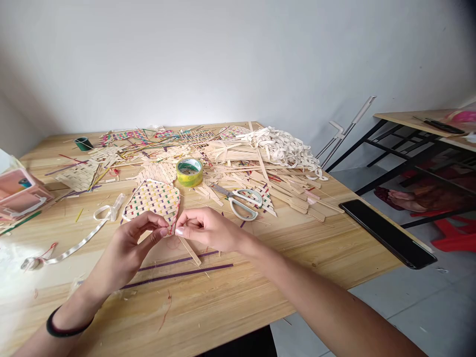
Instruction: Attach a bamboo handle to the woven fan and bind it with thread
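Observation:
A woven fan-shaped piece (153, 198) with coloured checks and a pale binding lies on the table, red thread along its right edge. My left hand (143, 235) pinches its lower right corner between thumb and forefinger. Just to the right, my right hand (201, 229) has thumb and forefinger pressed together by the same edge; what they hold is too small to make out. Beneath the hands a thin wooden stick (190, 251) points toward the lower right. White ribbon (82, 244) trails to the left of the piece.
Tape roll (189, 172) and scissors (243, 203) lie beyond my hands. Woven pieces, wooden strips (293, 196) and a white ribbon heap (288, 148) cover the back. A pink box (23, 192) stands left, a black phone (386, 233) right. Purple strips (186, 275) lie near the front.

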`<state>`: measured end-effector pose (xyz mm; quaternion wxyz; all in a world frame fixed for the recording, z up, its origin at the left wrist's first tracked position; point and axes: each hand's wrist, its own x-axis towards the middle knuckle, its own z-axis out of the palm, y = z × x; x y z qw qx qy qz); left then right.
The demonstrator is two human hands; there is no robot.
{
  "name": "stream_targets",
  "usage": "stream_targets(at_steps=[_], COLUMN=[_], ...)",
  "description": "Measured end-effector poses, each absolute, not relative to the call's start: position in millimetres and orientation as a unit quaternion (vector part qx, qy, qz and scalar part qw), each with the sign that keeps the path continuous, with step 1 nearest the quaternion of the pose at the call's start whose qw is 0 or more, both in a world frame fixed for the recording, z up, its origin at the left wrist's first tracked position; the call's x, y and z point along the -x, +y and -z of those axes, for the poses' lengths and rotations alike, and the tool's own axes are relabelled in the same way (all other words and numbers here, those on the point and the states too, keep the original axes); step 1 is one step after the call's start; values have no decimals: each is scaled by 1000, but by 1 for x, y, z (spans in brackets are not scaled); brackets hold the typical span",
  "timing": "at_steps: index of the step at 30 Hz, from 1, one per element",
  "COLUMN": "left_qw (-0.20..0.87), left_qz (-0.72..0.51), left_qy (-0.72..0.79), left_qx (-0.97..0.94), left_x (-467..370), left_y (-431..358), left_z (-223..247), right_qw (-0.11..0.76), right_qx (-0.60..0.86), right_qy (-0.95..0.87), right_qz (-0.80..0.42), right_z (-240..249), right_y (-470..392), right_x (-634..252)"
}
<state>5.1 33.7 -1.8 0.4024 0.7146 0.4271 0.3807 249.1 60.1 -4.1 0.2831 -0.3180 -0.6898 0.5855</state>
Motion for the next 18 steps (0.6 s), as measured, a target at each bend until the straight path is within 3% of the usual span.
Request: stream_targets(at_steps=[18], left_qw=[400], left_qz=[-366], left_qy=[416], left_qx=[-730], left_x=[-5], left_y=[33], left_z=[0], right_qw=[274], right_qx=[322], right_qy=[-693], right_qz=[-584], right_z=[6], right_y=[61], right_x=[-249])
